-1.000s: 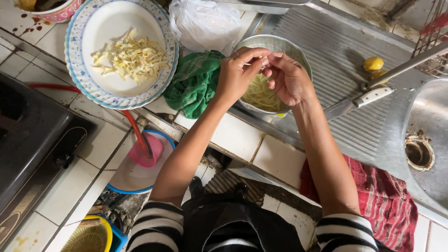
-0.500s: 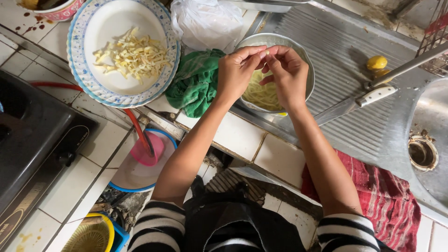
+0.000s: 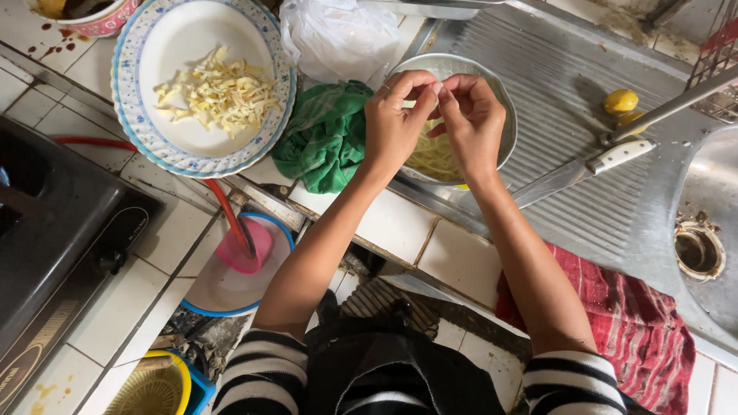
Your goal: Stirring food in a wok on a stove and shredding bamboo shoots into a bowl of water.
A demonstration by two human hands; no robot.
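White tiled counter (image 3: 192,230) runs under everything, meeting a ribbed steel draining board (image 3: 569,92) further right. At the far left sits a dark stove (image 3: 54,230), with a red hose (image 3: 223,207) curving along its edge down to a pink and blue basin (image 3: 231,269) below the counter. Above that, a blue-rimmed plate (image 3: 131,84) holds a heap of pale yellow strips (image 3: 219,92). Just beside the plate lies a crumpled green cloth (image 3: 327,134), and a white plastic bag (image 3: 338,34) sits behind it.

Next comes the left hand (image 3: 396,119), fingers curled in with thumb and fingertips pinched together on something small and pale; what exactly it is cannot be made out. It meets the right hand (image 3: 473,119), likewise curled and pinching, the two sets of fingertips touching over a round metal bowl (image 3: 503,131). Pale yellow strands (image 3: 434,157) lie inside the bowl, partly hidden by both hands. The bowl touches the green cloth on one side and stands on the draining board.

Further right, a white-handled knife (image 3: 584,169) lies across the ribs, with two small yellow pieces (image 3: 621,101) near its handle. A red striped cloth (image 3: 638,323) hangs over the counter edge, and the sink drain (image 3: 698,250) shows at the far right
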